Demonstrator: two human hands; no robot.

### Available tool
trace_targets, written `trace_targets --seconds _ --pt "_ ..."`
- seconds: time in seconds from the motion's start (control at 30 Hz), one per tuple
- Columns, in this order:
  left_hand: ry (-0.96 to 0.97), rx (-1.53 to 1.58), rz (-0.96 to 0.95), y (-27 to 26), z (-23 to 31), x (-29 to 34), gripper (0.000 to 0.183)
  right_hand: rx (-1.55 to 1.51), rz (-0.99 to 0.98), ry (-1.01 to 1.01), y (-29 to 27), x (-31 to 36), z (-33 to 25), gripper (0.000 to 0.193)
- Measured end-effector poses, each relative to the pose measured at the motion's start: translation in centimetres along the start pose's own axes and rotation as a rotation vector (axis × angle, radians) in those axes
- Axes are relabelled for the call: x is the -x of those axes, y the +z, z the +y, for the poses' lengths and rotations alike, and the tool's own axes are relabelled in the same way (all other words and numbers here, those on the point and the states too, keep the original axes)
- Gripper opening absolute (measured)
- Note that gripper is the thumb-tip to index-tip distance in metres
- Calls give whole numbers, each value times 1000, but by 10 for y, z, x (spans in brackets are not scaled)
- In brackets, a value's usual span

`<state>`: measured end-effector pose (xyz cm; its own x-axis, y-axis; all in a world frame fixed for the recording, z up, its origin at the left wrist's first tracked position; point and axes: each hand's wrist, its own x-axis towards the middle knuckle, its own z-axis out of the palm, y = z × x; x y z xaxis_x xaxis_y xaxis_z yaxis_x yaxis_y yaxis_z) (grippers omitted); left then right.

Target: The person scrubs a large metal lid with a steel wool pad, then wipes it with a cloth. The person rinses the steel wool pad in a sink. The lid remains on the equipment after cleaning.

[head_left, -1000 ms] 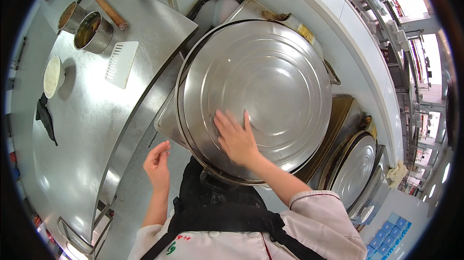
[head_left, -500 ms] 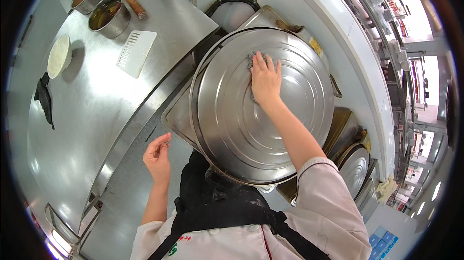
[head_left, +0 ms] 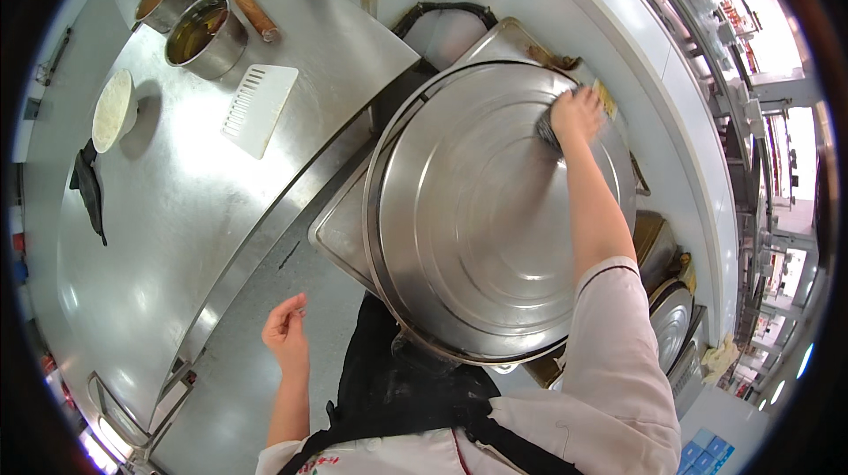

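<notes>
A large round metal lid [head_left: 468,210] with ringed ridges fills the middle of the view, tilted over metal pans. Near its far right rim my right hand [head_left: 579,115] presses a grey steel wool scourer [head_left: 549,129] against the surface; the hand is slightly blurred. My left hand [head_left: 285,327] hangs in the air to the left of the lid, above the floor. Its fingers are curled in toward the thumb, and nothing shows in them. It touches neither the lid nor the table.
On the steel table [head_left: 177,237] at left are a pot of dark liquid [head_left: 208,38], a smaller pot [head_left: 163,0], a rolling pin [head_left: 246,3], a white slotted scraper [head_left: 259,111], a pale bowl [head_left: 115,111] and a black cloth [head_left: 88,192]. A white wall ledge runs along the right.
My right hand has swept the scourer right across the lid, from its upper middle to the far right rim. My left hand stays in the air, slightly lower. The view has shifted a little.
</notes>
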<state>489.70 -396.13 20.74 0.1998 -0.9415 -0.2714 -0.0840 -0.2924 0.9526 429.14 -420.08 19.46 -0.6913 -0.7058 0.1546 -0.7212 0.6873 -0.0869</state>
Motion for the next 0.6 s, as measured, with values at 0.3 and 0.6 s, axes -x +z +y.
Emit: trace_targets --seconds 0.3,0.6 --pt "4 29 -94 51 34 4 23 -191 -187 -1066 -53 293 -123 57" --pt "-53 20 -214 85 16 3 24 -98 -336 -542 -113 357 174 64"
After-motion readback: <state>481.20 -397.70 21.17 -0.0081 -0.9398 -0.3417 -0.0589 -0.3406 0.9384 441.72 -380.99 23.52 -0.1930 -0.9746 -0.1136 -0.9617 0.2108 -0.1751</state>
